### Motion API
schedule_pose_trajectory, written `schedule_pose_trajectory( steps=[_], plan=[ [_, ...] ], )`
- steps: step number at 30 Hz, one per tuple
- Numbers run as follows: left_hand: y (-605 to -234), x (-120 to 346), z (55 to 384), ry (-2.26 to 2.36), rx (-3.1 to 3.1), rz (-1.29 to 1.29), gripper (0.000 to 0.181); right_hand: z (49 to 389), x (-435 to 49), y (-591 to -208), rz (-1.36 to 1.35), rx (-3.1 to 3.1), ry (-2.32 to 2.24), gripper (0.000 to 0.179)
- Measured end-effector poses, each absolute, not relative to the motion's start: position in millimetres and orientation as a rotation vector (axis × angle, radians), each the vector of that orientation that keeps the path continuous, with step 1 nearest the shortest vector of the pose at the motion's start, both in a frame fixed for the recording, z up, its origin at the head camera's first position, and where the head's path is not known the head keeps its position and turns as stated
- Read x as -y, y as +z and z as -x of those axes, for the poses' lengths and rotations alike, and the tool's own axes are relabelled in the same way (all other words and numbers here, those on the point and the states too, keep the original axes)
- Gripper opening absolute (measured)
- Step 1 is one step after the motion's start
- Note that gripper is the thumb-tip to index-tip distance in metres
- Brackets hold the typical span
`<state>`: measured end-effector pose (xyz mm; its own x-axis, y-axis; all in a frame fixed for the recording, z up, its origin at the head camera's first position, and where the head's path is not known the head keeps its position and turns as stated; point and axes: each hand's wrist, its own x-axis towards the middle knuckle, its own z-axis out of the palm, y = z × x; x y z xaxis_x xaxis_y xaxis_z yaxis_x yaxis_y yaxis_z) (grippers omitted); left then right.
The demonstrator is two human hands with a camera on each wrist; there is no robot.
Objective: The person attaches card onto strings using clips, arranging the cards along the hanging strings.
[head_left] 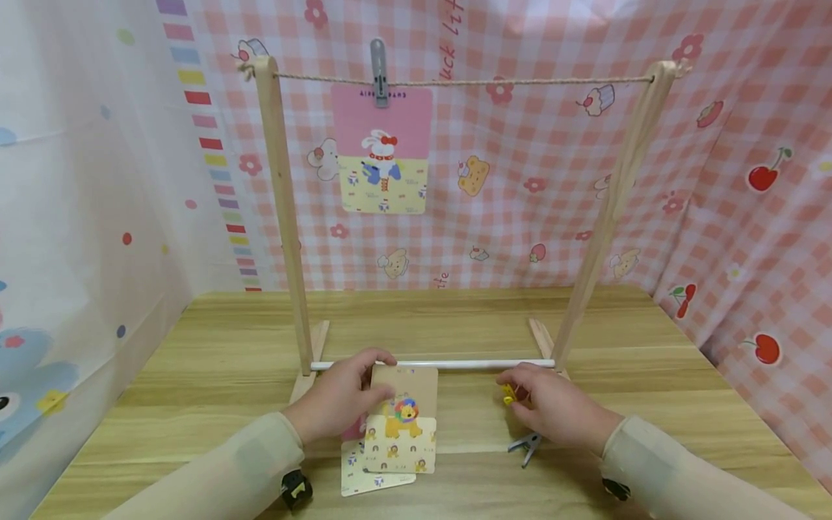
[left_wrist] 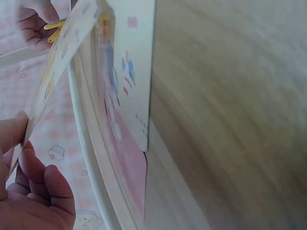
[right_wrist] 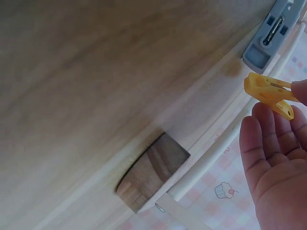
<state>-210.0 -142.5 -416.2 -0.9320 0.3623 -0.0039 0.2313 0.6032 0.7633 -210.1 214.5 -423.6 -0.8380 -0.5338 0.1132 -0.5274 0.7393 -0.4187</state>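
My left hand pinches a card with a lion on it by its left edge. In the left wrist view that lion card stands tilted above the table, between thumb and fingers. Under it lies a pink and cream card, partly covered. My right hand holds a yellow clothespin between thumb and fingers, a little above the table. Near that hand a grey clothespin lies on the wood.
A wooden frame stands behind the hands, with a twine line across its top and a white rod low down. A grey clothespin clips a rabbit card to the line. Patterned cloth hangs behind.
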Motion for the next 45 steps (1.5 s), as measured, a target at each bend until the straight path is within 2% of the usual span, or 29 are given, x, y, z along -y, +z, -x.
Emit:
schedule_pose_trajectory(
  steps=[20, 30, 45],
  plan=[
    [-414.2, 138.1, 207.7, 1.385, -2.735, -0.492, 0.033, 208.5, -213.9, -422.2, 0.875, -2.909, -0.788, 0.027],
    [-411.8, 139.1, 208.2, 1.402, -2.758, -0.493, 0.037, 207.0, -213.3, -420.9, 0.844, -2.916, -0.809, 0.03],
    [-411.6, 139.2, 208.2, 1.465, -2.75, -0.519, 0.034, 207.2, -214.4, -421.9, 0.829, -2.91, -0.847, 0.032]
  ],
)
